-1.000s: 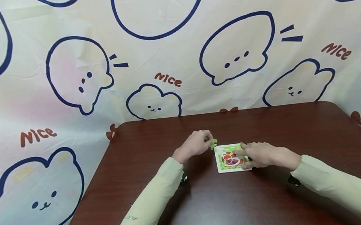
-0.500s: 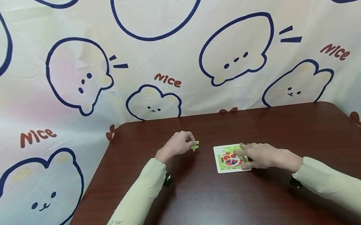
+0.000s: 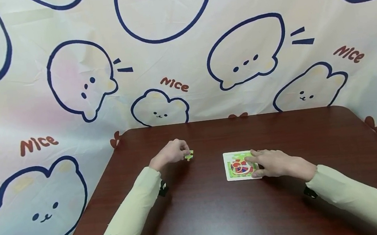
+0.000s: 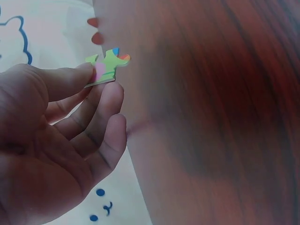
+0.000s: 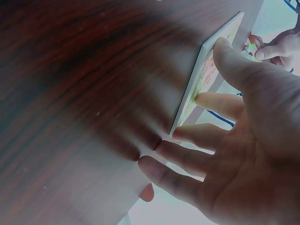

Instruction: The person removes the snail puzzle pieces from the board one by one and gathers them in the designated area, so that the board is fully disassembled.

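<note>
Between thumb and fingertips, my left hand (image 3: 170, 151) pinches a small light-green jigsaw puzzle piece (image 3: 189, 155), held over the left part of the table. Up close in the left wrist view the puzzle piece (image 4: 108, 66) shows a pink patch and blue and orange tips. Near the table's middle lies a jigsaw puzzle board (image 3: 227, 169) with a white border and a green, red and blue picture. My right hand (image 3: 273, 163) rests on its right side with fingers spread. In the right wrist view the thumb and index finger touch the board (image 5: 208, 68), the other fingertips beyond its edge.
The dark brown wooden table (image 3: 213, 215) has rounded far corners. Behind it and at the sides hangs a pale cloth (image 3: 195, 54) printed with blue-outlined bears and the word "Nice". A dark wrist strap (image 3: 163, 189) shows below the left sleeve.
My left hand has moved left, away from the puzzle board, carrying the puzzle piece with it. The right hand and the board have stayed in place.
</note>
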Action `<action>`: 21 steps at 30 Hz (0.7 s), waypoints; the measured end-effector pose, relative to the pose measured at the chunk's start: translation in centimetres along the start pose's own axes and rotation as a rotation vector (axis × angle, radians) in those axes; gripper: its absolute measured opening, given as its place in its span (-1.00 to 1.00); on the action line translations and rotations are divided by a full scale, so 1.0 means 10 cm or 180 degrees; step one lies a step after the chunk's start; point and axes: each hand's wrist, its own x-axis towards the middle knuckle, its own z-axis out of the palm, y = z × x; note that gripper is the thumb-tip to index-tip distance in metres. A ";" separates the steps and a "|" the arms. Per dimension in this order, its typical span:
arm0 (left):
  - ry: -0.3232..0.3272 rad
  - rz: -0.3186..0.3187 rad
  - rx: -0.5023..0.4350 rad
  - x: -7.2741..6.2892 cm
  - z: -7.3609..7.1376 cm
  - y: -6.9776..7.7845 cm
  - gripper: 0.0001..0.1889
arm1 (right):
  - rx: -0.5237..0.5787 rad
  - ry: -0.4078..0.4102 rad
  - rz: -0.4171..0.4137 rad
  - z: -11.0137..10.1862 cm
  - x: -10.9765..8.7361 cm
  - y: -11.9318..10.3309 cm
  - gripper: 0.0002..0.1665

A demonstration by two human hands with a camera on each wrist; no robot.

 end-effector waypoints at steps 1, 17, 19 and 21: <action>-0.0007 -0.0032 -0.0014 0.00 -0.01 -0.02 -0.89 | 0.0009 0.0002 0.0007 0.00 0.00 0.00 -0.19; -0.0117 -0.0432 -0.0161 0.04 -0.05 -0.34 -0.90 | -0.0048 0.0082 -0.0041 0.04 0.02 -0.02 -0.22; -0.0086 -0.0437 -0.0098 0.05 -0.04 -0.35 -0.90 | -0.0046 0.0090 -0.0033 0.04 0.02 -0.01 -0.22; -0.0079 -0.0433 -0.0002 0.06 -0.03 -0.36 -0.91 | -0.0046 0.0095 -0.0029 0.03 0.01 -0.01 -0.22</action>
